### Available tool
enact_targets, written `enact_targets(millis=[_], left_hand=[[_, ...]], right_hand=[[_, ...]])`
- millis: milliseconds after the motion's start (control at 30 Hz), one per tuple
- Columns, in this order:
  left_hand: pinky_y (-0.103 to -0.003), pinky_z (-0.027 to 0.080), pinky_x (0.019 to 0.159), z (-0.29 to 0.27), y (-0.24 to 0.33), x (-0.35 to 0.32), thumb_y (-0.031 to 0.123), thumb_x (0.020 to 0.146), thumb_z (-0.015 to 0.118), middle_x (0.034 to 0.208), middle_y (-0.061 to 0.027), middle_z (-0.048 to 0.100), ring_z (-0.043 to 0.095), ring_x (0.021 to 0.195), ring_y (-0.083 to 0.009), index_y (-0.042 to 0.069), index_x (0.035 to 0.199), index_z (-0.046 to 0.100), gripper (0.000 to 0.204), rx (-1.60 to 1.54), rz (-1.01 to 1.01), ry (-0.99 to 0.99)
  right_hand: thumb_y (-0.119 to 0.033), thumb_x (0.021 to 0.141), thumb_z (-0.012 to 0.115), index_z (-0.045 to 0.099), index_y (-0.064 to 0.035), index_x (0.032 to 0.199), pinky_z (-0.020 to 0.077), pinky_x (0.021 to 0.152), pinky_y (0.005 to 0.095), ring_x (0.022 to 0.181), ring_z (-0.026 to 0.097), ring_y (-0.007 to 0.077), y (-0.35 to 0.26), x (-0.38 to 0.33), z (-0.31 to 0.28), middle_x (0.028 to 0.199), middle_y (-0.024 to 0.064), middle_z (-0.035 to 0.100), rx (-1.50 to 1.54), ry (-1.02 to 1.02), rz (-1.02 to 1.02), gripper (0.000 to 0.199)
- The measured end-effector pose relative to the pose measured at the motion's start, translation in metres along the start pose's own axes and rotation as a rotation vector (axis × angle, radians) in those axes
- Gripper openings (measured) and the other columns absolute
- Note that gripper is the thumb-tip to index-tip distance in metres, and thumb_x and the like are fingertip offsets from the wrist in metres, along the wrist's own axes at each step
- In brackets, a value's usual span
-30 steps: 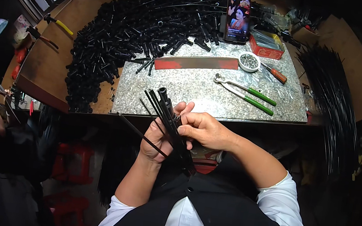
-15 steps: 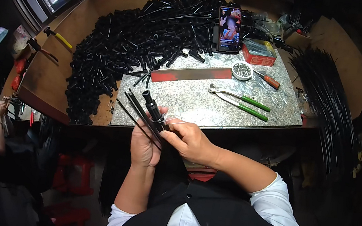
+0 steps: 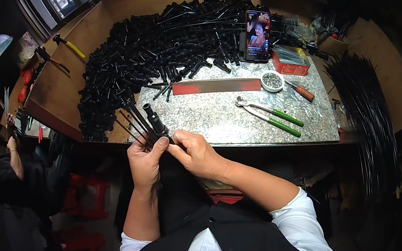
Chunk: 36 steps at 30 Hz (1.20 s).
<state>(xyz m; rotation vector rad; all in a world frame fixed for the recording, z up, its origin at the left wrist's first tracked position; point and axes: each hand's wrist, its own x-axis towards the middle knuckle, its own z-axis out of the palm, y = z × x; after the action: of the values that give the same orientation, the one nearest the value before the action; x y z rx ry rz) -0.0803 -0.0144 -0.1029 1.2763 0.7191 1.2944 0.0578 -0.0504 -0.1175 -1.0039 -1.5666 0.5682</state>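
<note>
Here, left hand (image 3: pixel 144 161) and right hand (image 3: pixel 196 151) are closed together on a bundle of thin black rods (image 3: pixel 141 121), which projects up-left past the granite slab's (image 3: pixel 223 116) near-left corner.

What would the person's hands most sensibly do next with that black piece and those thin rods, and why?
Probably press the black tubular fitting a little further onto the thin black rods. Both the left hand and right hand grip the bundle at the edge of the grey stone slab, and the fitting sits at the rods' upper end, with the rods fanned loosely beside it.
</note>
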Motion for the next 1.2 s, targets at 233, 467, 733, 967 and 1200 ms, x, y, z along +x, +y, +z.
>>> enact_targets(millis=[233,467,733,967,1200], left_hand=[[-0.021,0.047,0.071,0.004,0.001,0.001,-0.004,0.077,0.072,0.085,-0.0013,0.064,0.058,0.073,-0.0073,0.001,0.095,0.063,0.021,-0.024,0.022,-0.033],[-0.021,0.047,0.072,-0.008,-0.007,0.001,-0.002,0.077,0.072,0.087,-0.0007,0.063,0.058,0.076,-0.0074,0.002,0.096,0.062,0.022,-0.066,0.058,-0.095],[-0.025,0.047,0.079,-0.019,-0.009,0.007,0.003,0.078,0.072,0.095,-0.0047,0.065,0.06,0.085,-0.0127,-0.001,0.103,0.062,0.027,-0.129,-0.013,-0.249],[-0.029,0.049,0.083,-0.028,-0.007,0.016,0.004,0.082,0.068,0.1,-0.0087,0.066,0.062,0.091,-0.0169,-0.002,0.108,0.062,0.028,-0.244,-0.128,-0.403],[-0.026,0.046,0.081,0.031,-0.008,-0.02,0.002,0.086,0.063,0.102,-0.0088,0.055,0.056,0.089,-0.0131,-0.006,0.137,0.025,0.065,0.069,0.15,0.079]], right_hand=[[-0.009,0.085,0.061,0.045,0.003,0.074,0.0379,0.054,0.0367,0.057,0.047,0.0286,0.002,-0.007,-0.006,0.067,0.0147,0.046,0.008,-0.017,0.002,0.023],[-0.017,0.086,0.063,0.047,0.0001,0.074,0.0416,0.046,0.0309,0.048,0.055,0.0192,-0.004,-0.005,-0.016,0.057,0.0095,0.052,0.243,-0.138,0.269,0.026],[-0.019,0.087,0.065,0.05,-0.0023,0.077,0.0423,0.043,0.0222,0.05,0.06,0.012,0.01,-0.002,-0.02,0.062,0.0032,0.056,0.605,-0.265,0.451,0.025],[-0.014,0.088,0.064,0.05,-0.0042,0.078,0.046,0.048,0.0205,0.056,0.061,0.0114,0.004,0.0,-0.023,0.075,0.0034,0.057,0.657,-0.377,0.545,0.02],[-0.014,0.09,0.061,0.049,-0.0021,0.076,0.0433,0.043,0.0222,0.051,0.057,0.0092,0.016,0.002,0.003,0.067,0.0055,0.06,0.499,-0.032,0.512,0.022]])
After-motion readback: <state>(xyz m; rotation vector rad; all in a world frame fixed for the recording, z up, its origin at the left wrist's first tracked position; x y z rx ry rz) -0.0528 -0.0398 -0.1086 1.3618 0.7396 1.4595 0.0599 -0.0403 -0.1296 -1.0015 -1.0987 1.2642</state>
